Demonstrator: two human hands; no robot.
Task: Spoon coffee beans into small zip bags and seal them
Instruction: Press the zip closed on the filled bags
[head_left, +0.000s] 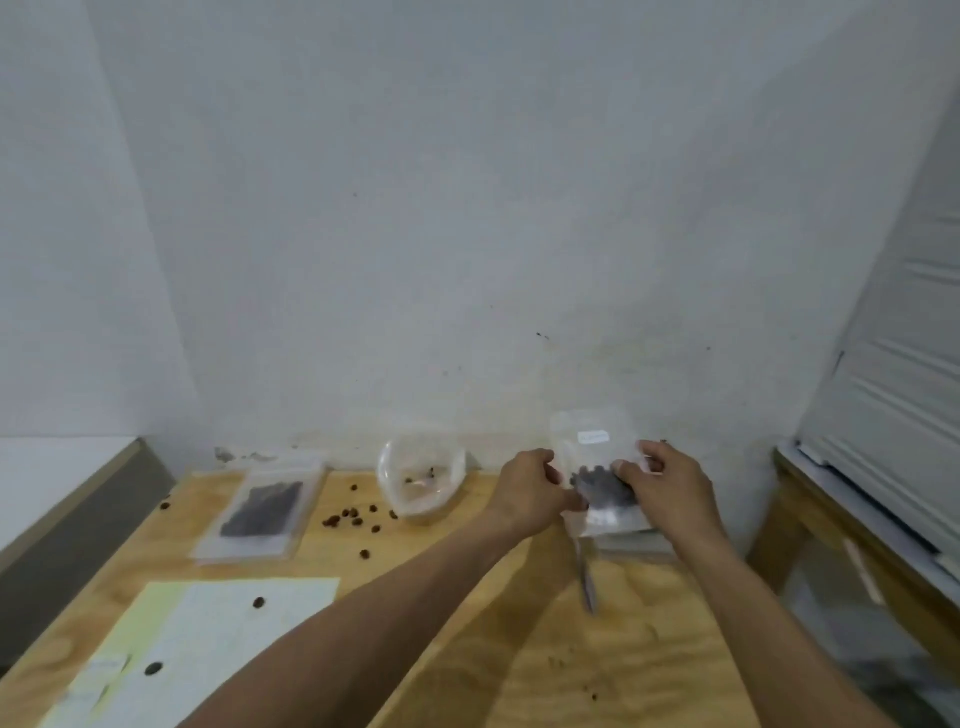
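Note:
Both hands hold a small clear zip bag (597, 467) with dark coffee beans in it, lifted over the far right of the wooden table (467, 649). My left hand (530, 493) pinches its left edge and my right hand (662, 483) grips its right side. A metal spoon (586, 577) lies on the table just below the bag. A clear plastic bowl (421, 475) with a few beans left stands to the left of my hands. A filled zip bag (260, 512) lies flat at the far left.
Loose beans (350, 517) are scattered between the flat bag and the bowl. Yellow and white paper sheets (197, 639) with two stray beans on them cover the near left. A white wall backs the table. A second wooden table (831, 525) stands at the right.

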